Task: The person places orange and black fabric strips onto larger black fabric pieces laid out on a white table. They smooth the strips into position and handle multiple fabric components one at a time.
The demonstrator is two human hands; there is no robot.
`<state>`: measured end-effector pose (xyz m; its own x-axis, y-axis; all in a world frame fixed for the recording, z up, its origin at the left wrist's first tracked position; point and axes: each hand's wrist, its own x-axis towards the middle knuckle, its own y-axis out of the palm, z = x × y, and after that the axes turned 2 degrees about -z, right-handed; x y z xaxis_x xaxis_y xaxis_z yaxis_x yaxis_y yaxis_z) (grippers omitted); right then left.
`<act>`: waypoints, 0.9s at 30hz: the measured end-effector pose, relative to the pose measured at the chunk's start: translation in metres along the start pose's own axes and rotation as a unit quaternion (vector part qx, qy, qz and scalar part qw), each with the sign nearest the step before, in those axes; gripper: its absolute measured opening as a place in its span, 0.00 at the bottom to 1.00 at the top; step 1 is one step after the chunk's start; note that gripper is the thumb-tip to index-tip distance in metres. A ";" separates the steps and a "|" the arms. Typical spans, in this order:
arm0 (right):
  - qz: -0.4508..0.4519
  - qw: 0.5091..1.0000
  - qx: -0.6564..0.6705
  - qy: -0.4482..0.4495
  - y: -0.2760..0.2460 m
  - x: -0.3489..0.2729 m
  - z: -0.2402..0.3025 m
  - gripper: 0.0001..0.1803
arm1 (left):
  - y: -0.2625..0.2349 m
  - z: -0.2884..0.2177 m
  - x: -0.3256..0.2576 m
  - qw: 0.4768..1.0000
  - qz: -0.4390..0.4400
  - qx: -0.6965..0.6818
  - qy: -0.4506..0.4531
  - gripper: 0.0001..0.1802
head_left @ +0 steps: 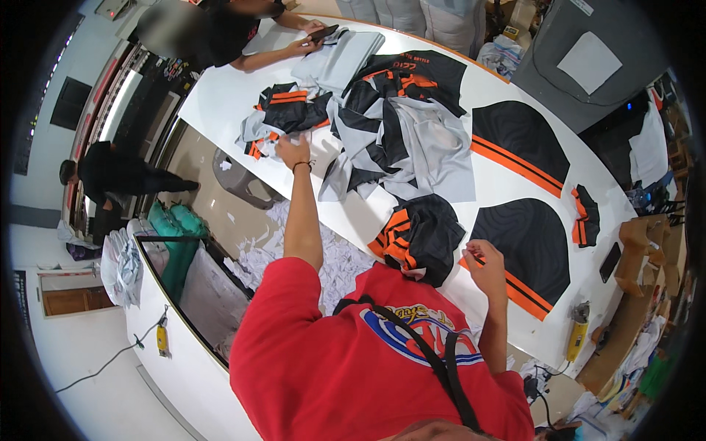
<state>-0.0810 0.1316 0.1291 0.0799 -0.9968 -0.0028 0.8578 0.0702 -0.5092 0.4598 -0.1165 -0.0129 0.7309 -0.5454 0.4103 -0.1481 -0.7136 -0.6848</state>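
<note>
My left hand (pixel 294 151) is stretched over the white table, fingers apart, beside a crumpled bundle of black, grey and orange fabric pieces (pixel 287 110). My right hand (pixel 487 266) has its fingers pinched at the left corner of a black sleeve-shaped fabric panel (pixel 526 242) edged with orange stripes. A matching panel (pixel 518 143) lies flat beyond it. Between my hands sits a bunched black and orange fabric heap (pixel 423 235). Farther back spreads a larger pile of grey and black fabric (pixel 412 143).
Across the white table (pixel 213 103), a person (pixel 228 37) holds a phone (pixel 323 33). A phone (pixel 610 262), a small striped piece (pixel 585 215) and a yellow power tool (pixel 578 331) lie right. Scraps (pixel 279 250) cover the floor; another person (pixel 121 176) walks left.
</note>
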 end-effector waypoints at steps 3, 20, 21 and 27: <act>-0.019 1.000 -0.011 -0.005 -0.004 0.006 0.001 0.10 | 0.005 0.002 0.026 0.976 -0.035 -0.017 -0.215 0.39; 0.006 0.996 0.083 -0.039 0.017 0.016 0.031 0.10 | -0.179 -0.219 0.037 0.906 0.093 -0.300 0.283 0.08; 0.008 0.996 0.080 -0.047 0.014 0.022 0.038 0.11 | -0.195 -0.238 0.020 0.881 0.129 -0.302 0.341 0.07; -0.163 0.962 0.124 -0.179 0.010 0.049 0.089 0.38 | -0.246 -0.302 -0.100 0.626 0.522 -0.322 0.481 0.05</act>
<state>-0.0240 0.0870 0.2004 -0.0814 -0.8936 0.4415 0.9580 -0.1923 -0.2126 0.2215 -0.0189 0.2967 -0.6819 -0.6546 0.3262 -0.6756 0.3929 -0.6239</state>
